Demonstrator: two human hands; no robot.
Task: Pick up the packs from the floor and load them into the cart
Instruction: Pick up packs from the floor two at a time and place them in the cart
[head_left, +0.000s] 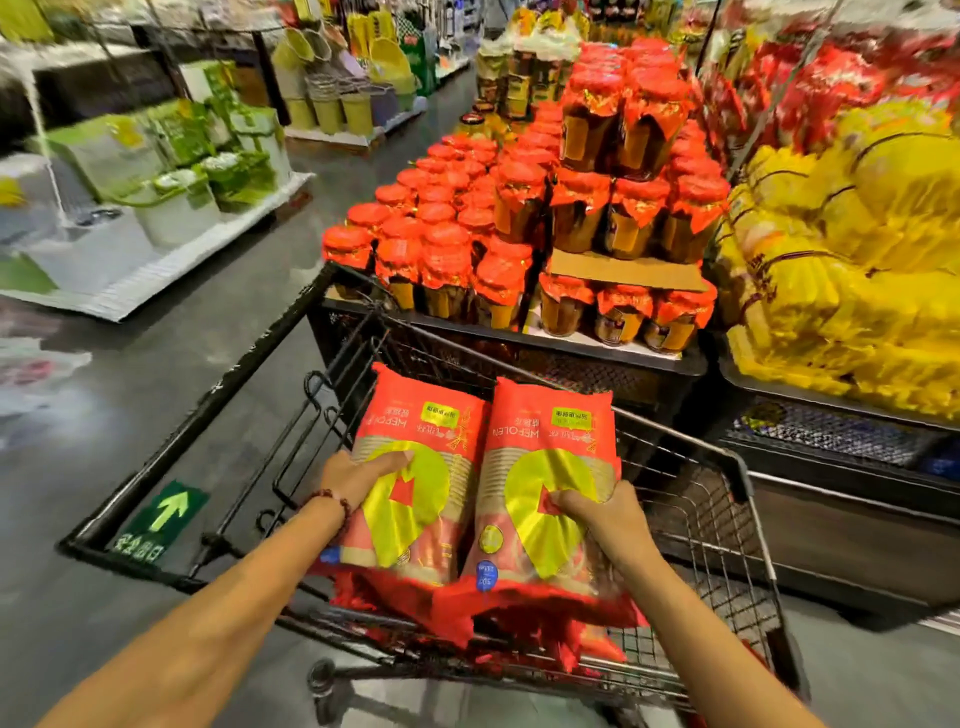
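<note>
Two red packs with yellow-green circles are held side by side over the black wire cart (727, 499). My left hand (353, 478), with a bead bracelet on its wrist, grips the left pack (415, 457) at its left edge. My right hand (608, 519) grips the right pack (550, 452) near its lower right. Both packs rest on or just above more red packs (519, 618) lying in the cart's basket. No pack shows on the visible floor.
A display of red-capped jars (498, 223) stands just beyond the cart. Yellow bagged goods (841, 291) fill a bin at the right. Green and white tubs (171, 182) sit on a low shelf at the left. Grey floor with a green arrow sign (161, 514) lies left of the cart.
</note>
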